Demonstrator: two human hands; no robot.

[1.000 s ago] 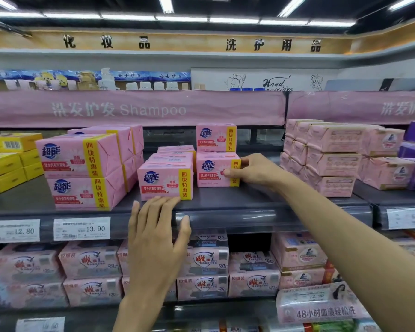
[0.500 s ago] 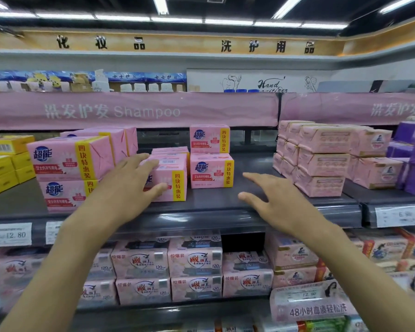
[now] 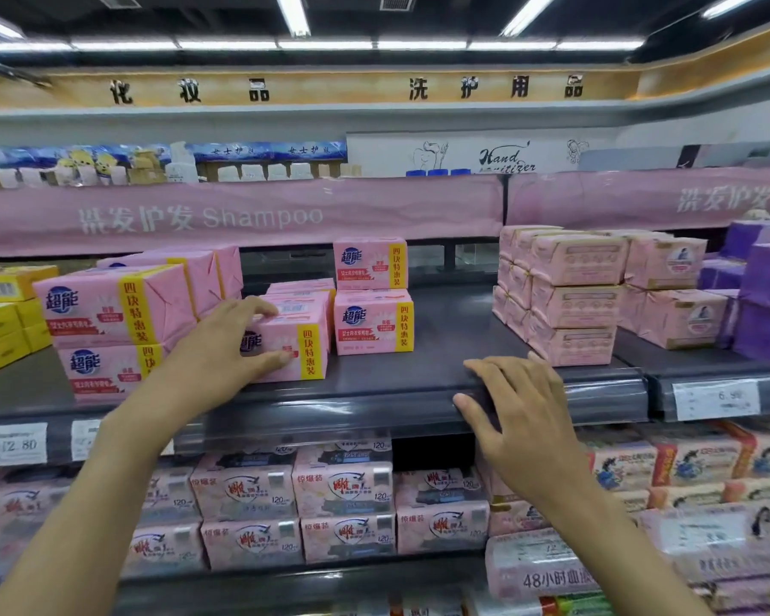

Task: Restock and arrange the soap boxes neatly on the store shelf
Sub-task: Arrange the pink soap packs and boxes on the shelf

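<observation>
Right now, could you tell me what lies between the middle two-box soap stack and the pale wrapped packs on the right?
Nothing: the head view shows bare grey shelf between the two-box stack and the wrapped packs.

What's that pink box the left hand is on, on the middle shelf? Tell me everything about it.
The pink soap pack is a rectangular block in pink, paper-like wrapping, with a yellow vertical band of red characters near its right end and a blue logo partly hidden. It sits upright near the front of the grey shelf, heading a row of like packs. The left hand grips it, fingers over its top, thumb on its front face.
</observation>
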